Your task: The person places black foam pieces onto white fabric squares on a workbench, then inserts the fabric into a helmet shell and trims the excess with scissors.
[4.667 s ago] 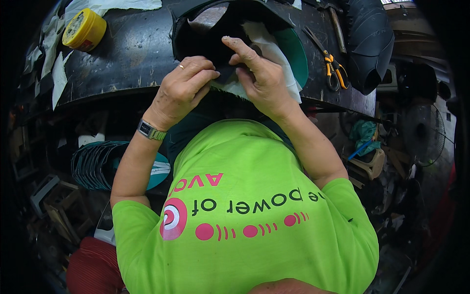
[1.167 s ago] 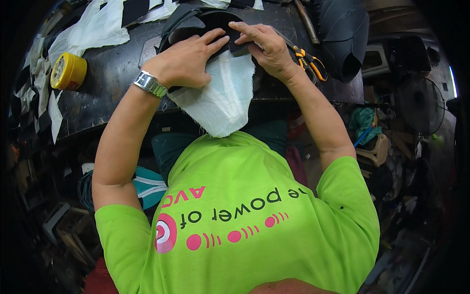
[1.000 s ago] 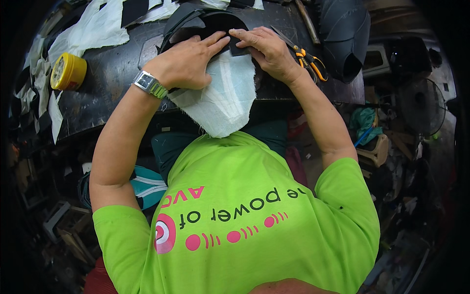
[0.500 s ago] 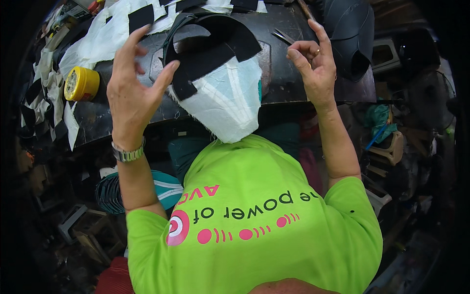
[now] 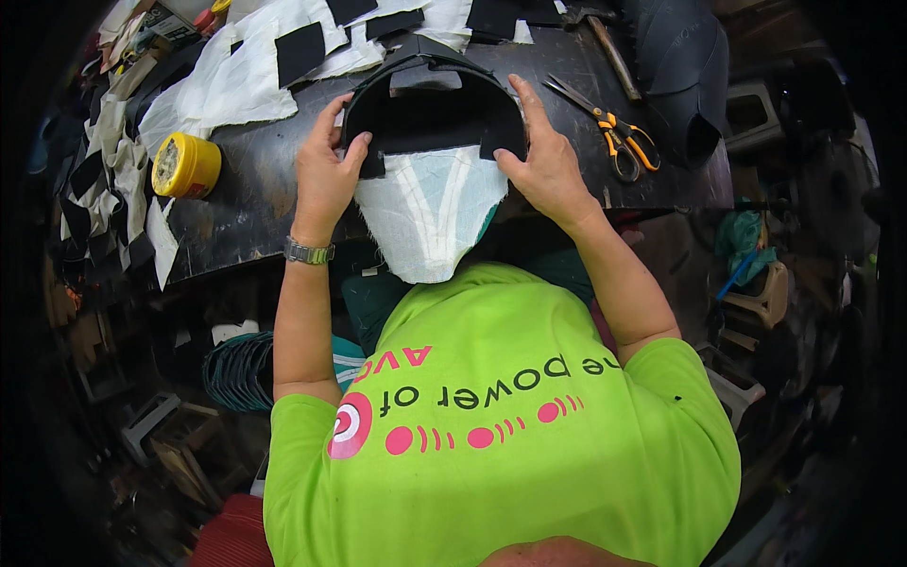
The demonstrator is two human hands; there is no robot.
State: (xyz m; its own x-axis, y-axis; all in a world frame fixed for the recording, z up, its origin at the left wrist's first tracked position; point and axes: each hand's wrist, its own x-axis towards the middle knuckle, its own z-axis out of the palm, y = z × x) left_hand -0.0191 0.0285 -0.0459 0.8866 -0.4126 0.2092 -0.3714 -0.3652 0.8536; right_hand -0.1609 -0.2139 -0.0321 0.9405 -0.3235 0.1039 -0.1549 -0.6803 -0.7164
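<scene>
On the dark worktable lies what looks like a shoe upper [image 5: 432, 213]. Its near part is backed with whitish cloth with a V of stitched tape, and teal shows along one edge. The far part is black and stands up in an arch. My left hand [image 5: 326, 175] pinches the left side of the black arch between thumb and fingers. Opposite it, my right hand [image 5: 550, 175] pinches the right side the same way. Orange-and-black scissors [image 5: 614, 132] rest on the table just right of my right hand, blades pointing away to the left.
A hammer [image 5: 612, 52] lies beyond the scissors, beside a tall curved black sheet [image 5: 678, 66]. Left of my hands stands a yellow tub [image 5: 187, 165]. White cloth [image 5: 222, 90] and black scraps cover the far left. A stack of teal pieces [image 5: 241, 373] sits below the table edge.
Both hands, apart from the upper and raised before, have closed in on its two sides. The black part has turned to face me squarely. The scissors, mostly hidden by my right hand before, are now uncovered.
</scene>
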